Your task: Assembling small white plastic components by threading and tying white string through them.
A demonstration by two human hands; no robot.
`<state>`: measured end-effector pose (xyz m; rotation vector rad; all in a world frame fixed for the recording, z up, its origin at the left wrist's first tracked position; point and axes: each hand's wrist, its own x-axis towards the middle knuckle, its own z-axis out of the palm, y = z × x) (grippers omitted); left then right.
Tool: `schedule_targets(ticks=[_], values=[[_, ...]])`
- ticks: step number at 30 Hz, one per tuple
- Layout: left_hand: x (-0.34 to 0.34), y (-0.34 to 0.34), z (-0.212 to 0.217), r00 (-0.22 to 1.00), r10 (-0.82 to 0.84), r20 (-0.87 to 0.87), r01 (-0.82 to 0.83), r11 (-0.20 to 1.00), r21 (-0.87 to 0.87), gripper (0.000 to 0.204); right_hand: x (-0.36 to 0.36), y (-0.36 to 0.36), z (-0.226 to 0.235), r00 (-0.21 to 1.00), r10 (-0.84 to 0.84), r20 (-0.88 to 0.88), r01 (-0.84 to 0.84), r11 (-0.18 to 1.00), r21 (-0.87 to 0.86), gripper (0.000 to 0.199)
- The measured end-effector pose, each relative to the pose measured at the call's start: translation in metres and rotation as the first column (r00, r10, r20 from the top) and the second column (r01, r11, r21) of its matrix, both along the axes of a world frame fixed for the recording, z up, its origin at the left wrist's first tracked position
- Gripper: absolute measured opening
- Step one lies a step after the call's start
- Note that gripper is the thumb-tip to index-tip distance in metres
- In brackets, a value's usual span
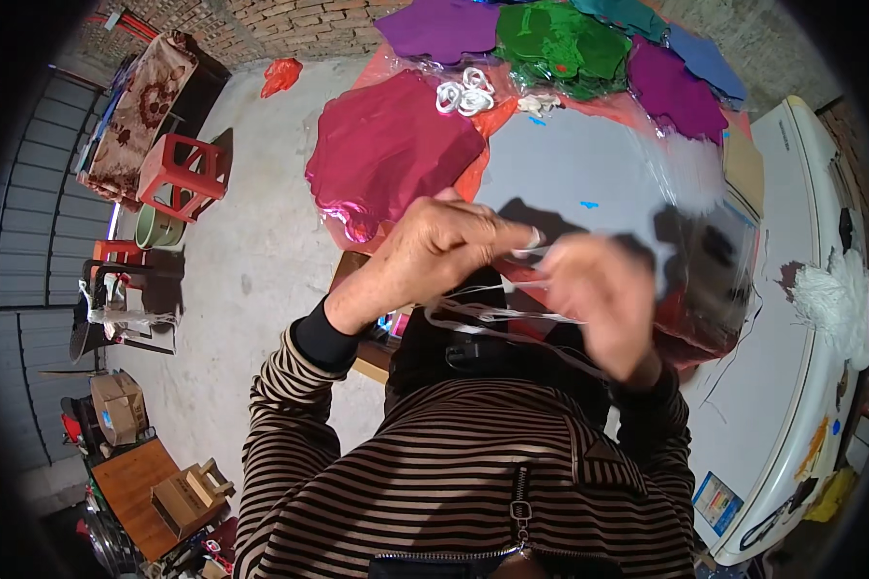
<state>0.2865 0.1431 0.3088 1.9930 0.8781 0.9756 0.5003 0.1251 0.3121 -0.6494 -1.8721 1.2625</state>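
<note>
My left hand (439, 249) is closed in a pinch over the near edge of the table, with thin white cord (512, 315) at its fingertips. Strands of that cord hang in loose loops below both hands, in front of my body. To its right, my right hand (603, 294) is smeared by motion, and its fingers cannot be made out. One strand runs toward it. Beyond the hands lies a pale grey sheet (570, 159) with small blue marks. A pile of shiny crimson foil shapes (396, 150) sits beside it on the left.
White cord coils (465, 95) lie behind the crimson pile. Purple (439, 29), green (562, 43) and magenta (676, 92) foil shapes line the table's far side. A white appliance (763, 338) stands at right; a red stool (182, 174) and cardboard box (185, 502) are at left.
</note>
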Motion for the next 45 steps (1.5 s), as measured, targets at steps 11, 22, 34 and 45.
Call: schedule_targets(ticks=[11, 22, 34, 45], values=[[-0.01, -0.008, -0.039, 1.0, 0.015, 0.004, -0.014, 0.973, -0.232, 0.018, -0.015, 0.016, -0.038, 0.977, -0.209, 0.038, 0.212, 0.946, -0.244, 0.01], [-0.044, -0.027, -0.11, 0.959, 0.276, 0.06, -0.233, 0.895, -0.379, 0.019, -0.058, 0.023, -0.113, 0.999, -0.009, 0.05, 0.019, 0.979, -0.201, 0.014], [-0.062, -0.038, -0.119, 0.703, 0.566, 0.431, -0.229, 0.753, -0.617, 0.02, -0.081, -0.004, -0.214, 0.983, 0.103, 0.155, -0.069, 0.976, -0.207, 0.03], [-0.101, -0.065, -0.092, 0.661, 0.526, 0.535, -0.131, 0.783, -0.608, 0.018, -0.062, -0.002, -0.282, 0.897, -0.007, 0.442, 0.064, 0.991, -0.114, 0.038]])
